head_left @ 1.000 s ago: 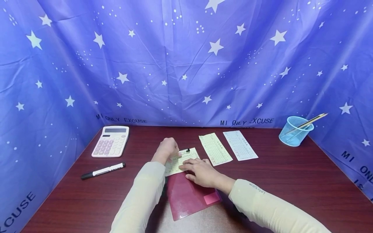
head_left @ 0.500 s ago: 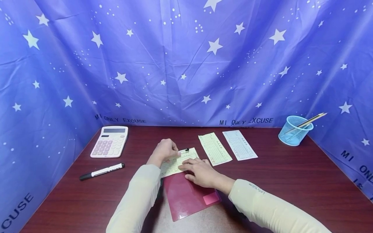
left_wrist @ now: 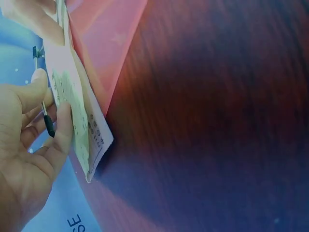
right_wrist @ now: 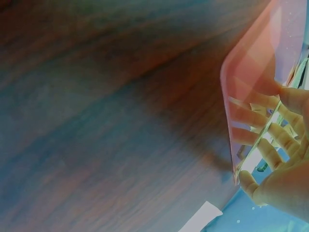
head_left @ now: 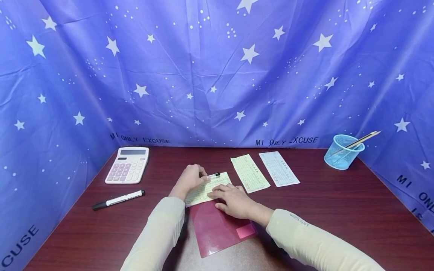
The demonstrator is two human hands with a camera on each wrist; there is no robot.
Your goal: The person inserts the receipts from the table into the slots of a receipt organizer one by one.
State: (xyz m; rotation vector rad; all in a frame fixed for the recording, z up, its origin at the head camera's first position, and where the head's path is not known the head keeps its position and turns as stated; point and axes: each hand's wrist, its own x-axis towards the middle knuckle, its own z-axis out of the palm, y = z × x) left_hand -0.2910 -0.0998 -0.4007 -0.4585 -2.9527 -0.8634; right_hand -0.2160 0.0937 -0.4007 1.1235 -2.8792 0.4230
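A dark red folder (head_left: 215,229) with a pink label lies at the middle of the table, a pale yellow printed slip (head_left: 200,195) across its far end. In the left wrist view a paler sheet (left_wrist: 100,139) shows under the yellow slip (left_wrist: 67,92). My left hand (head_left: 190,180) is bent over the slip's upper edge. Its thumb and fingers pinch a thin metal clip with black ends (left_wrist: 46,115) there. My right hand (head_left: 234,200) rests palm down on the slip and folder with its fingers extended; in the right wrist view they show through the translucent folder (right_wrist: 248,72).
A yellow slip (head_left: 251,174) and a bluish slip (head_left: 279,169) lie behind to the right. A blue mesh pen cup (head_left: 342,156) stands at far right. At left are a calculator (head_left: 127,165) and a black-and-white marker (head_left: 118,199). A starry curtain (head_left: 217,75) encloses the table.
My left wrist and forearm have shifted a little to the left, uncovering more of the slip's left end. My right hand has stayed in place on the slip.
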